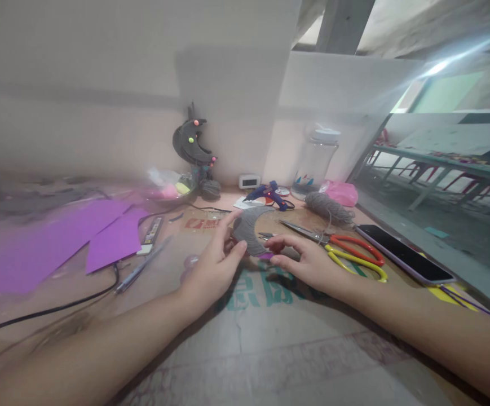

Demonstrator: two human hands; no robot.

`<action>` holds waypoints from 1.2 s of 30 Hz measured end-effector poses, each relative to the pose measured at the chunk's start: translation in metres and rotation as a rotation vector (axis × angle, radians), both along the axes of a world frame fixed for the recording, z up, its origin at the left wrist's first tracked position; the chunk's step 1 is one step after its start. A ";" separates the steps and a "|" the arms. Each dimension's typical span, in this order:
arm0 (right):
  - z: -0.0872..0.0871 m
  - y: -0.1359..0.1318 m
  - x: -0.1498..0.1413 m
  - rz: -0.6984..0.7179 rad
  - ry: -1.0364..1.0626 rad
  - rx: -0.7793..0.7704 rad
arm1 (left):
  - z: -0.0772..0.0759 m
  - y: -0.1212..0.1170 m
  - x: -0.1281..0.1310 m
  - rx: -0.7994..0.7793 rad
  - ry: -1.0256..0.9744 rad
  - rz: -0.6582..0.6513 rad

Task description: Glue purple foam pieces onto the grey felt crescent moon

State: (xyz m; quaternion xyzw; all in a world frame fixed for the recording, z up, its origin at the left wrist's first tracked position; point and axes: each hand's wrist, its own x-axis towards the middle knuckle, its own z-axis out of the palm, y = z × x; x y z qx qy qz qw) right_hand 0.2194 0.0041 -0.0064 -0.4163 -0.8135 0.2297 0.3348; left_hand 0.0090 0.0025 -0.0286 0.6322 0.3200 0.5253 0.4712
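My left hand point(217, 262) grips a crescent point(250, 230) wrapped in grey yarn, thumb in front and fingers behind. A bare purple tip point(265, 256) shows at the crescent's lower end. Beside that tip, my right hand point(306, 260) has thumb and forefinger curled close together; what lies between them is too small to make out. A grey yarn ball point(329, 207) lies beyond my right hand, with a loose strand running down toward it. Scissors point(350, 251) with one orange and one yellow handle lie just behind the right wrist.
Behind the crescent are a blue glue gun point(271, 195), a small white clock point(249, 181) and a clear bottle point(316, 160). A dark crescent ornament point(191, 141) hangs at the wall. Purple sheets point(115, 239), a pen point(141, 268) and a black cable point(58, 307) lie left; a phone point(405, 254) right.
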 end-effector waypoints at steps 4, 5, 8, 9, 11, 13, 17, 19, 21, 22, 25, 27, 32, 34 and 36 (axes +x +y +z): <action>-0.001 -0.002 -0.002 -0.028 0.017 0.017 | -0.001 -0.001 0.000 0.017 0.028 0.014; -0.001 -0.003 -0.002 -0.038 0.022 0.018 | -0.001 -0.001 0.000 0.018 0.031 0.011; -0.002 -0.004 -0.002 -0.066 0.016 0.041 | -0.004 0.000 0.000 0.012 0.012 -0.007; -0.002 -0.005 -0.001 -0.073 0.009 0.054 | -0.005 0.001 0.000 0.009 0.004 -0.010; -0.001 -0.005 -0.001 -0.079 -0.005 0.080 | -0.006 0.003 0.001 0.006 0.002 -0.014; -0.001 -0.006 0.000 -0.077 -0.017 0.100 | -0.006 0.004 0.001 -0.002 0.003 -0.029; -0.001 -0.006 0.000 -0.054 -0.031 0.150 | -0.002 0.008 0.002 -0.073 -0.063 -0.066; -0.002 -0.006 0.000 -0.031 -0.038 0.157 | 0.001 0.009 0.001 -0.153 -0.049 -0.058; -0.002 -0.006 0.001 -0.012 -0.038 0.135 | 0.003 0.010 -0.001 -0.209 0.050 -0.019; -0.003 -0.006 0.001 -0.007 -0.028 0.109 | 0.004 0.010 -0.002 -0.214 0.090 0.000; -0.006 -0.005 0.004 -0.012 0.092 -0.037 | 0.004 0.009 -0.004 -0.215 0.104 0.034; -0.007 -0.004 0.005 -0.024 0.184 -0.131 | 0.005 0.008 -0.003 -0.233 0.068 0.041; -0.008 -0.002 0.005 -0.100 0.205 -0.123 | 0.008 0.006 -0.002 -0.254 0.031 0.018; -0.008 0.003 0.007 -0.111 0.271 -0.110 | 0.009 0.005 -0.002 -0.269 0.035 0.011; -0.009 0.012 0.009 -0.143 0.399 -0.112 | 0.008 0.005 -0.002 -0.282 0.034 0.005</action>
